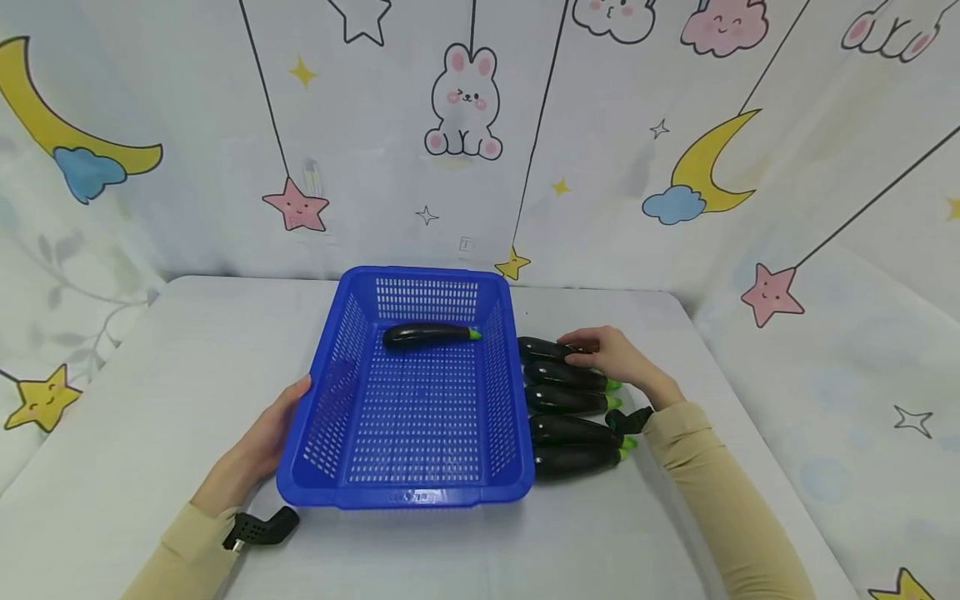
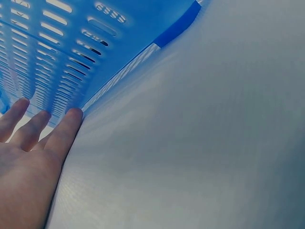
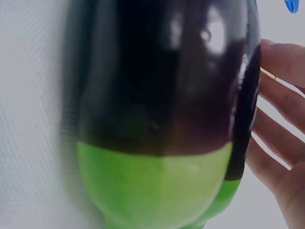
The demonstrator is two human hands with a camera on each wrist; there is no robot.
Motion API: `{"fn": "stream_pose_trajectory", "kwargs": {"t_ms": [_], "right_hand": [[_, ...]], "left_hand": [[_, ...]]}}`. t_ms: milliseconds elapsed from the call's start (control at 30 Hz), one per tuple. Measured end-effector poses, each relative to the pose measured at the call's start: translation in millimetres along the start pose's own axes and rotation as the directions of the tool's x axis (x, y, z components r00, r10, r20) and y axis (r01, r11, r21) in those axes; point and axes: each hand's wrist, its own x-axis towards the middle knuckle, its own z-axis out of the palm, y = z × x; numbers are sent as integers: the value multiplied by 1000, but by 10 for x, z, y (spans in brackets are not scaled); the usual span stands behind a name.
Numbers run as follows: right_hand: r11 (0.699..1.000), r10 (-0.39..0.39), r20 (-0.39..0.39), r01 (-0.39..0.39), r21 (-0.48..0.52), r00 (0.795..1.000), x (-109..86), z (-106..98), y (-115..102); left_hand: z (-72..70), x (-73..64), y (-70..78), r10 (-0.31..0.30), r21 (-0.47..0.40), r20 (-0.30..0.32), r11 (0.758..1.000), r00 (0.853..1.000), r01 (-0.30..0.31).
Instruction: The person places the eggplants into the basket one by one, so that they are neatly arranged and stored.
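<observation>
A blue plastic basket (image 1: 416,497) with slotted walls stands mid-table, one dark eggplant (image 1: 427,335) lying across its far part. My left hand (image 1: 258,437) is at the basket's left side; its fairly straight fingers (image 2: 66,131) touch the slotted wall below the rim. Right of the basket, several glossy eggplants lie in a row, green stem ends pointing right. My right hand (image 1: 611,354) grips the farthest eggplant (image 1: 542,348) from above, thumb on the near side, hiding its stem end. In the right wrist view, a nearer eggplant (image 3: 157,95) fills the middle, fingers beyond it.
The white-covered table (image 1: 187,350) runs back to a hanging cloth (image 1: 375,150) printed with stars, moons and a rabbit. Close to the right forearm lie the nearest eggplants (image 1: 573,460). Dark wrist cameras sit at both cuffs.
</observation>
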Motion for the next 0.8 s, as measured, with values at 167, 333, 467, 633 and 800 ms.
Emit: {"fn": "stream_pose_trajectory", "kwargs": {"t_ms": [167, 333, 467, 633, 800], "right_hand": [[1000, 6, 4, -6, 11, 1000, 1, 22, -11], [1000, 9, 7, -9, 14, 1000, -4, 36, -10], [1000, 17, 10, -18, 25, 1000, 2, 54, 27], [999, 23, -9, -22, 39, 1000, 0, 87, 87], [999, 21, -31, -20, 37, 999, -18, 118, 114]], "left_hand": [[11, -1, 3, -9, 23, -20, 1000, 1000, 9], [19, 0, 11, -8, 30, -22, 1000, 1000, 9], [16, -2, 21, -4, 21, -17, 1000, 1000, 4], [14, 2, 27, -6, 8, -16, 1000, 1000, 6], [21, 0, 23, -16, 27, -29, 1000, 999, 16]]}}
